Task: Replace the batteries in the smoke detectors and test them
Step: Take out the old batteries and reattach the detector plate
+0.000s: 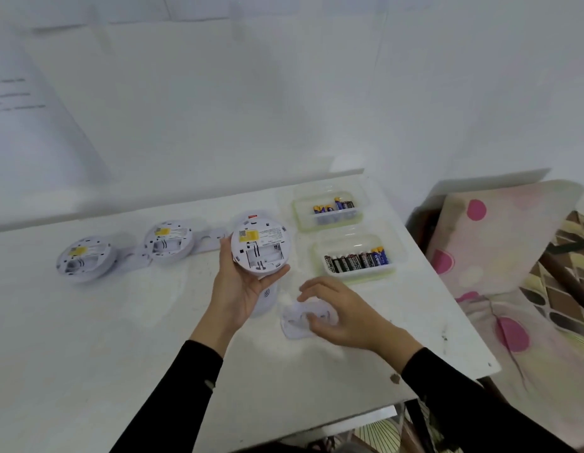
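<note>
The white table (153, 322) bears everything. At its right edge sit two clear boxes, the far box (330, 226) and the near box (349, 277), both holding batteries (356, 261). The left detector (86, 258) and the middle detector (169, 241) lie backs up at far left. The left hand (241, 289) grips the held detector (259, 246) above the table's middle, its battery bay empty. The right hand (336, 313) arches over a white plate (295, 322) lying near right, thumb touching it; I cannot tell whether it grips.

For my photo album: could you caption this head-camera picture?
Left hand holds an opened smoke detector, battery bay empty; right hand hovers over a white plate.
</note>
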`<state>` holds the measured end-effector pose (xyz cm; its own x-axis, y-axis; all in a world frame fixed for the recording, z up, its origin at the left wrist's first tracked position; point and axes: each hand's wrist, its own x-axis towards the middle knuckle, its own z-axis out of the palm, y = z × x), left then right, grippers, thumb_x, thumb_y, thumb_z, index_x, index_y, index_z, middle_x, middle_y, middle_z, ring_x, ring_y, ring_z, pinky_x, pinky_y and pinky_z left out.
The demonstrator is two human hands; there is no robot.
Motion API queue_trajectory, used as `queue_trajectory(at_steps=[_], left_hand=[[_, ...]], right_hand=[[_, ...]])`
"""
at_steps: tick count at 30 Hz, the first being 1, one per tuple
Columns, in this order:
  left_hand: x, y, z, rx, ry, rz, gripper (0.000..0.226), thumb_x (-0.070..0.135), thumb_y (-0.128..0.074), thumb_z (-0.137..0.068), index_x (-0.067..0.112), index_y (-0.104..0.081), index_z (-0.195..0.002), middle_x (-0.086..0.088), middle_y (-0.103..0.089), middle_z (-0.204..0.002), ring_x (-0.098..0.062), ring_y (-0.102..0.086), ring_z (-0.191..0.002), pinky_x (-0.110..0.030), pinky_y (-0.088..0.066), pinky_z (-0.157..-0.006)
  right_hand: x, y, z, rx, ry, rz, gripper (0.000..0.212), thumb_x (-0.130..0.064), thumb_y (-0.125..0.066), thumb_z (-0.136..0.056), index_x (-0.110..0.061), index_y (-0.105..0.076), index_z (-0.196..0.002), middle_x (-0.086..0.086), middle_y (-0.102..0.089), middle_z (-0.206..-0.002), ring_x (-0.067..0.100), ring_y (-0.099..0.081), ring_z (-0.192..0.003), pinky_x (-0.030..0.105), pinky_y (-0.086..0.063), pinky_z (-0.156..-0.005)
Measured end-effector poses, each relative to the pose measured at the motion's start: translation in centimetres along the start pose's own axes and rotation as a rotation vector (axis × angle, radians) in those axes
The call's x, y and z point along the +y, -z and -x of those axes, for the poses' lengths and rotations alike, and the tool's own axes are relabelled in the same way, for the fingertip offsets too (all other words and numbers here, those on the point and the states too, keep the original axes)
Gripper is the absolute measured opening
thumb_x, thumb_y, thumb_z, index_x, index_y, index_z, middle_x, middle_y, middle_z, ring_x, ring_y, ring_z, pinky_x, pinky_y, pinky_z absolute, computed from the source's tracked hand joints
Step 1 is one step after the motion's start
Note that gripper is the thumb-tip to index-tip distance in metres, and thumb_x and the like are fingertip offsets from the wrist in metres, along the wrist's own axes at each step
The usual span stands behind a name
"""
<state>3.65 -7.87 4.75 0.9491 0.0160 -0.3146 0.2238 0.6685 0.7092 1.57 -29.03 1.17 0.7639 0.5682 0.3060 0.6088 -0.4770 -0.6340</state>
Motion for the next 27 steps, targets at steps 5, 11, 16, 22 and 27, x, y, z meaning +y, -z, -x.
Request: queue_trajectory(at_steps=[5,11,16,22,27], left_hand=[[-0.1,-1.8,-1.2,0.024,0.000,0.041,0.058,0.053,-0.025,-0.104,0.014,-0.058,-0.130,-0.016,-0.067,-0.127,-0.034,-0.068,-0.111,-0.047,-0.061,-0.077],[0.3,-3.1,-2.7,-0.003,-0.005,-0.010,0.064,0.055,-0.028,-0.102,0.009,-0.050,-0.140,-0.018,-0.065,-0.131,-0.037,-0.064,-0.118,-0.050,-0.060,-0.081],[-0.1,-3.1,-3.5,-0.016,0.007,0.010,0.062,0.055,-0.029,-0.101,0.012,-0.054,-0.136,-0.017,-0.065,-0.130,-0.036,-0.065,-0.116,-0.052,-0.059,-0.084],[-0.3,-3.0,-4.0,0.014,0.013,0.034,0.057,0.054,-0.030,-0.101,0.014,-0.057,-0.130,-0.015,-0.070,-0.123,-0.035,-0.068,-0.111,-0.054,-0.059,-0.085],[0.1,-2.9,-4.4,0.018,0.001,0.041,0.058,0.053,-0.030,-0.102,0.013,-0.055,-0.135,-0.016,-0.068,-0.126,-0.035,-0.067,-0.112,-0.053,-0.059,-0.083]], right_hand=[[2.6,4.5,-7.8,0.250,0.040,0.104,0.020,-0.001,-0.052,-0.084,-0.006,-0.069,-0.094,0.006,-0.061,-0.095,0.018,-0.059,-0.088,0.024,-0.047,-0.078],[10.6,7.4,-15.8,-0.080,-0.441,0.280,0.034,-0.006,-0.048,-0.094,-0.009,-0.063,-0.125,0.011,-0.060,-0.124,0.027,-0.054,-0.116,0.025,-0.038,-0.095],[12.9,7.4,-18.6,-0.242,-0.564,0.332,0.028,-0.015,-0.047,-0.096,-0.015,-0.072,-0.110,0.004,-0.066,-0.121,0.024,-0.059,-0.111,0.031,-0.046,-0.095],[14.1,7.3,-19.9,-0.298,-0.637,0.242,0.011,-0.031,-0.070,-0.082,-0.021,-0.073,-0.087,-0.003,-0.070,-0.099,0.017,-0.062,-0.091,0.027,-0.046,-0.076],[12.1,7.8,-18.7,-0.092,-0.581,0.041,0.009,-0.017,-0.068,-0.086,-0.014,-0.060,-0.088,0.004,-0.068,-0.090,0.018,-0.059,-0.076,0.030,-0.048,-0.067]])
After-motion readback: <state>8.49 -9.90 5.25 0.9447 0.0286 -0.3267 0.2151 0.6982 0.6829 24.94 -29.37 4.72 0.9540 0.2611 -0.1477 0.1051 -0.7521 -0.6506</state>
